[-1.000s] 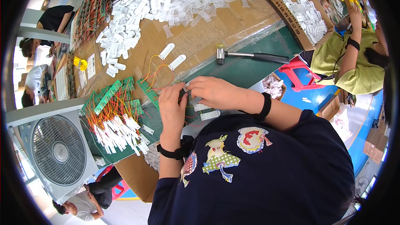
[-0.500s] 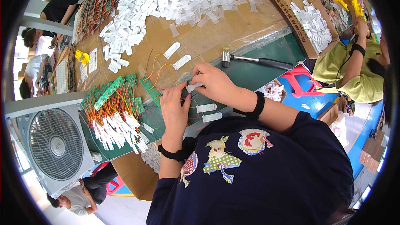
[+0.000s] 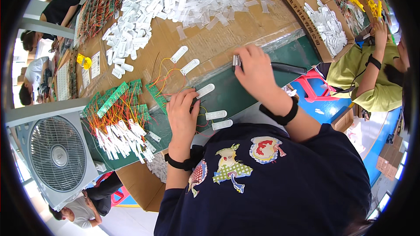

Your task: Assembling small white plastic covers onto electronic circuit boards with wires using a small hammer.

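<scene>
The left hand [image 3: 183, 116] lies flat on the dark green mat [image 3: 245, 91], fingers close together and pressing down on a small white plastic capsule with thin yellow and red wires [image 3: 202, 116] trailing from under the fingertips. Just beside it, toward the person's body, two more white capsules [image 3: 216, 115] lie side by side on the mat, and another white capsule [image 3: 204, 90] lies just beyond the fingers.

The right hand [image 3: 256, 72] reaches farther across the table and curls around the metal head end of a small hammer [image 3: 238, 60], whose black handle [image 3: 288, 68] lies along the mat toward the right. The fingers look wrapped on the hammer, though the grip is partly hidden by the back of the hand. Both wrists wear black bands.

To the left of the left hand sits a heap of green circuit boards [image 3: 114, 100] with orange and red wires and white capsules attached. Two capsules with wires [image 3: 179, 54] lie apart on the brown cardboard-covered tabletop. A large pile of loose white capsules [image 3: 170, 0] spreads over the far side of the table. A box fan [image 3: 57, 153] stands at the lower left. Another person in a green shirt [image 3: 372, 83] works at the right.
</scene>
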Tool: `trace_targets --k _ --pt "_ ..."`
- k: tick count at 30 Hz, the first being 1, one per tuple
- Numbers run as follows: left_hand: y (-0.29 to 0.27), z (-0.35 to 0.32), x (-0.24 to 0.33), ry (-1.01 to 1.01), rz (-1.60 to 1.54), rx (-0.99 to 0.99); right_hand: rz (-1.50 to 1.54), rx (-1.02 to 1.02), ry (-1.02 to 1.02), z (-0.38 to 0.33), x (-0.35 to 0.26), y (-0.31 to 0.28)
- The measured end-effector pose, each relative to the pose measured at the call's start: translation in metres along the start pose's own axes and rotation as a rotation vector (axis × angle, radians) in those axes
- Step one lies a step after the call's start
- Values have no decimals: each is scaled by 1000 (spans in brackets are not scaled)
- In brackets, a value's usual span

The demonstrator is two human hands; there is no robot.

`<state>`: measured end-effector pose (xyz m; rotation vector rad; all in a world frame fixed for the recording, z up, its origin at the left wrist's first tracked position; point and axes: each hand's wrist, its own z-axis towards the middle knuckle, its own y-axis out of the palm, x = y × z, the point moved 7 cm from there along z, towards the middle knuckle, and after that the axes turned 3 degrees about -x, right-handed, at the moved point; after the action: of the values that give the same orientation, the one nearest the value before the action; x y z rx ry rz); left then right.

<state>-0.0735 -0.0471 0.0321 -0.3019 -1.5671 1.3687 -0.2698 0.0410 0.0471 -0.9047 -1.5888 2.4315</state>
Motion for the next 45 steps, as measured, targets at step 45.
trace_targets --k 45 --pt "21 -21 37 175 160 -88 -12 75 -44 -22 9 -4"
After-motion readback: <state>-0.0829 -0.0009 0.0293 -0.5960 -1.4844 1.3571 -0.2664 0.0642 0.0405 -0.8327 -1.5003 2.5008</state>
